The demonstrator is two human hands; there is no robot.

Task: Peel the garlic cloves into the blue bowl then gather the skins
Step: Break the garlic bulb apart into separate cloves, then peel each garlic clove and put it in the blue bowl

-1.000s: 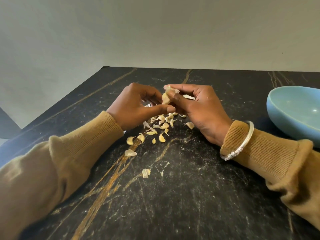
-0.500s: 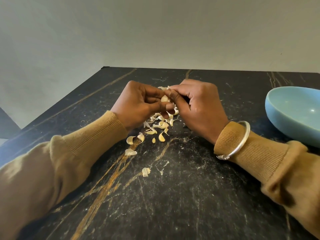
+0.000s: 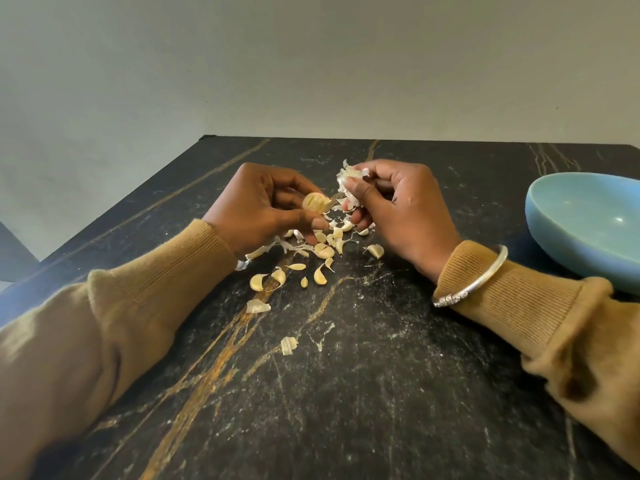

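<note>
My left hand (image 3: 263, 206) pinches a pale yellow garlic piece (image 3: 316, 203) between thumb and fingers, just above the table. My right hand (image 3: 398, 206), a hand's width to the right, grips a bunch of white papery garlic skin (image 3: 349, 180). Below and between both hands lies a scatter of garlic cloves and skins (image 3: 323, 251) on the black marble table (image 3: 346, 393). The blue bowl (image 3: 588, 230) stands at the right edge, to the right of my right wrist; its visible inside looks bare.
A stray skin (image 3: 289, 345) lies alone nearer to me, another (image 3: 258, 306) by my left sleeve. The table's far edge meets a plain grey wall; its left edge runs diagonally behind my left arm. A silver bangle (image 3: 474, 282) circles my right wrist.
My hands were pressed together on one clove; they have pulled apart, the garlic piece staying in the left and the torn skin coming away in the right.
</note>
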